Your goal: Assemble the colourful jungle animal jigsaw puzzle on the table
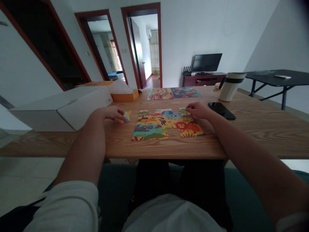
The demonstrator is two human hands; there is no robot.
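Note:
A partly assembled jigsaw puzzle (pixel 154 123) with cartoon animals lies on the wooden table in front of me, with gaps along its far and near edges. To its left, my left hand (pixel 114 114) has its fingers closed on a small yellow and blue puzzle piece (pixel 126 116), which lies apart from the picture. My right hand (pixel 198 110) is at the puzzle's far right corner, fingertips pinched on a green-topped puzzle piece (pixel 182 110). The fingers partly cover this piece, so I cannot tell whether it is fully seated.
Two finished puzzle pictures (pixel 160 93) lie farther back. A white box (pixel 70 104) and an orange open box (pixel 125 95) stand at the left. On the right are a black phone (pixel 221 110) and a cream mug (pixel 231 87) with a dark band.

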